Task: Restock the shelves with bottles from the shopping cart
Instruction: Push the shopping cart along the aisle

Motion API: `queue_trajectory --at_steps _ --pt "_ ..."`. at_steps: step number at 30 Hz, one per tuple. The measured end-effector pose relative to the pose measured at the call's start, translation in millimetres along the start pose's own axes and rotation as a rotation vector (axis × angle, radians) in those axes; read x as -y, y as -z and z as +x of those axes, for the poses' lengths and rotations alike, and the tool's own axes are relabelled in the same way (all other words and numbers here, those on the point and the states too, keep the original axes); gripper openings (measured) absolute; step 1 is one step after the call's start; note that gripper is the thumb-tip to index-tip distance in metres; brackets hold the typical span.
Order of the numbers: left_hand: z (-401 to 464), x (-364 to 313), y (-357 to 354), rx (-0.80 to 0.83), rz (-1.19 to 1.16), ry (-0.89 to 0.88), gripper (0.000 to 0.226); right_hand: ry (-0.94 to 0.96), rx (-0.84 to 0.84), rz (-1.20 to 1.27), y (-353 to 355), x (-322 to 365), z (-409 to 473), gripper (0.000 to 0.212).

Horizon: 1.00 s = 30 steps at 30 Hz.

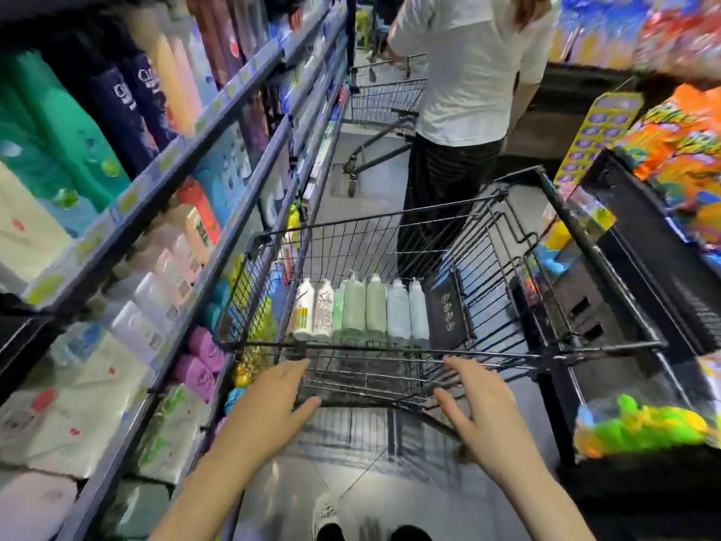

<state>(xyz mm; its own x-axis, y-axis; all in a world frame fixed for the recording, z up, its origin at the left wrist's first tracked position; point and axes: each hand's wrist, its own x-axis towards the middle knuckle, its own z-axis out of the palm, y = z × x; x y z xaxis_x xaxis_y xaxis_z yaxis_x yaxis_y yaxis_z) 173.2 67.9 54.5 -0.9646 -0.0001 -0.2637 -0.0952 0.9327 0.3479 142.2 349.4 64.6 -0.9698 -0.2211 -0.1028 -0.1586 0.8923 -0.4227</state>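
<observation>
1. Shopping cart (390, 228): black wire basket, standing in the aisle between the shelves on the left and a dark display stand on the right.
2. Bottles (366, 310): a row of seven standing upright against the cart's far end, touching side by side. From the left: two white, the first with orange and yellow marks on its label; three pale green; two pale grey-blue. No label text can be read.
3. Black pouch (446, 318): leans just beside the right end of the row; white printed marks on it, illegible.
4. Left hand (269, 408): fingers straight and spread, reaching at the cart's near rim; it holds nothing. Whether it touches the wire cannot be told.
5. Right hand (483, 408): fingers likewise extended toward the near rim, holding nothing; contact cannot be told.
6. Shelves (218, 123): several tiers along the left, blurred. Top tier carries green, dark navy, peach and maroon bottles; the navy labels bear white lettering beginning with "C", the rest unreadable. Lower tiers hold white and pink bottles, white packs with red spots, purple rolls. Yellow-green price tags line the shelf edges, unreadable.
7. Second cart (386, 103): farther down the aisle, directly ahead.
8. Person in a white top (468, 72): stands between the two carts, filling the aisle ahead.
9. Display stand (643, 244): right side, with bright orange, yellow and green packs, print blurred.
</observation>
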Motion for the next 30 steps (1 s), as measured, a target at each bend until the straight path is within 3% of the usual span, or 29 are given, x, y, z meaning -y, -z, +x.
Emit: queue_trajectory --at_steps 10,17,24,30 --pt "180.8 -37.1 21.1 0.093 0.014 -0.092 0.061 -0.119 0.086 0.014 -3.6 -46.2 131.8 0.048" --pt "264.9 -27.9 -0.4 0.183 -0.068 0.03 0.062 -0.034 0.176 0.031 -27.0 -65.4 261.4 0.047" --pt "328.6 6.1 -43.5 0.287 -0.044 0.12 0.056 -0.053 0.377 0.007 -89.0 -93.3 358.4 0.047" --pt "398.0 35.0 -94.9 0.318 -0.062 0.148 0.049 -0.191 0.518 0.001 -167.5 -130.9 425.0 0.053"
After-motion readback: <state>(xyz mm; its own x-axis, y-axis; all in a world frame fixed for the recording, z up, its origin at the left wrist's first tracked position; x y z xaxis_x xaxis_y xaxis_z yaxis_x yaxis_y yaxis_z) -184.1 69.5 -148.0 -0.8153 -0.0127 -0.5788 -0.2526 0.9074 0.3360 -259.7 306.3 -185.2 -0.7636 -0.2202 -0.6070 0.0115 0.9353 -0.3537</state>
